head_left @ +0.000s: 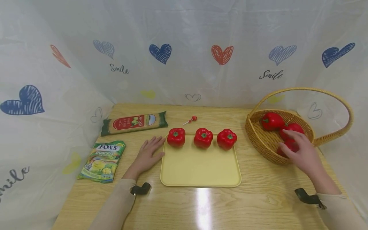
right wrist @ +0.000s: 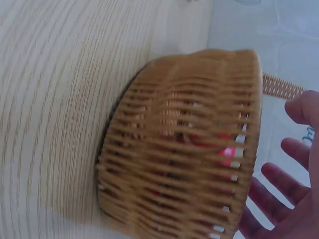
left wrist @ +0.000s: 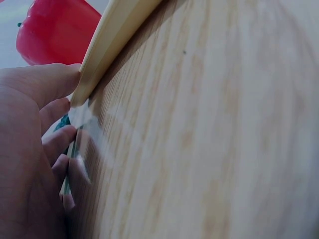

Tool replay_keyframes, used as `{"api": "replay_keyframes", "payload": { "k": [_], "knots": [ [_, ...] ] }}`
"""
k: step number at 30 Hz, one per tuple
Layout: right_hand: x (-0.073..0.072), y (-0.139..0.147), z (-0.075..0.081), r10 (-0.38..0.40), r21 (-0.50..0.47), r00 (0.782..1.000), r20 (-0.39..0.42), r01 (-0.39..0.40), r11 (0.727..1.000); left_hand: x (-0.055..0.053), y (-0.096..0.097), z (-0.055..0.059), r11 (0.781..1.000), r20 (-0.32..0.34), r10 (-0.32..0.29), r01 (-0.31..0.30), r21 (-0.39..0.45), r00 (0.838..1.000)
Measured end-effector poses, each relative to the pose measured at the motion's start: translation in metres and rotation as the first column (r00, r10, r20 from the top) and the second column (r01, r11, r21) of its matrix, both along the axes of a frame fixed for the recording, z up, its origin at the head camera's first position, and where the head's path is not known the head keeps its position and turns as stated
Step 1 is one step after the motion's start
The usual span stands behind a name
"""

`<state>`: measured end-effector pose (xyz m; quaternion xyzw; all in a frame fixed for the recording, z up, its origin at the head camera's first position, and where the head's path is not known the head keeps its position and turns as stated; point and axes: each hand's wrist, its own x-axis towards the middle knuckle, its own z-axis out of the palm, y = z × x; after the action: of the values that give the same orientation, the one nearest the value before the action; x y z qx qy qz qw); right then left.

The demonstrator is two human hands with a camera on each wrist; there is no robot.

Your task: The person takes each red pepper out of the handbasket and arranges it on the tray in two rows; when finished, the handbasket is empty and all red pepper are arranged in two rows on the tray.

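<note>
On the wooden table (head_left: pixel 178 206), a wicker basket (head_left: pixel 260 145) sits at two o'clock from the yellow tray (head_left: pixel 201 166). The left hand (head_left: pixel 147 155) lies relaxed at the tray's nine-o'clock edge; the right hand (head_left: pixel 304 155), fingers spread and empty, hovers over the basket's four-o'clock side. Three red bell peppers (head_left: pixel 273 121) lie inside; three others (head_left: pixel 203 138) line the tray at ten, twelve and two.

The person wears long sleeves of plain pale beige, the left sleeve (head_left: pixel 115 204) and the right sleeve (head_left: pixel 342 212) alike in colour, each ending near the wrist. Beside the end of the left one sits a black wrist piece (head_left: pixel 141 189), bent and smooth with a rounded tip; a similar dark, angled attachment (head_left: pixel 307 196) juts from the other wrist. Left hand (head_left: pixel 148 155) and right hand (head_left: pixel 303 155) are both bare
</note>
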<state>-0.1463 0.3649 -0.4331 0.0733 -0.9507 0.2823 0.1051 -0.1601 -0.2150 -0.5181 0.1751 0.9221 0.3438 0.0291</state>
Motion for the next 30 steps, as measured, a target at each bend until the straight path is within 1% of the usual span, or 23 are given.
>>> {"api": "replay_keyframes", "payload": {
  "k": [5,14,25,30],
  "knots": [
    [0.0,0.008,-0.001,-0.003,0.046,1.0,-0.005,0.004,0.999,0.0,0.0,0.0,1.0,0.001,-0.001,0.001,0.002,1.0],
    [-0.002,0.018,-0.006,0.004,0.106,1.0,0.02,-0.006,0.994,0.0,0.0,0.0,1.0,-0.004,0.0,0.0,-0.001,1.0],
    [-0.004,0.023,-0.009,0.031,0.148,0.996,0.084,-0.043,0.988,-0.001,0.0,-0.003,1.0,-0.012,-0.005,0.005,-0.003,1.0],
    [-0.007,0.022,-0.009,0.044,0.15,0.997,0.062,-0.053,0.987,-0.001,-0.001,-0.003,1.0,-0.01,-0.003,0.003,-0.006,1.0]
  ]
}}
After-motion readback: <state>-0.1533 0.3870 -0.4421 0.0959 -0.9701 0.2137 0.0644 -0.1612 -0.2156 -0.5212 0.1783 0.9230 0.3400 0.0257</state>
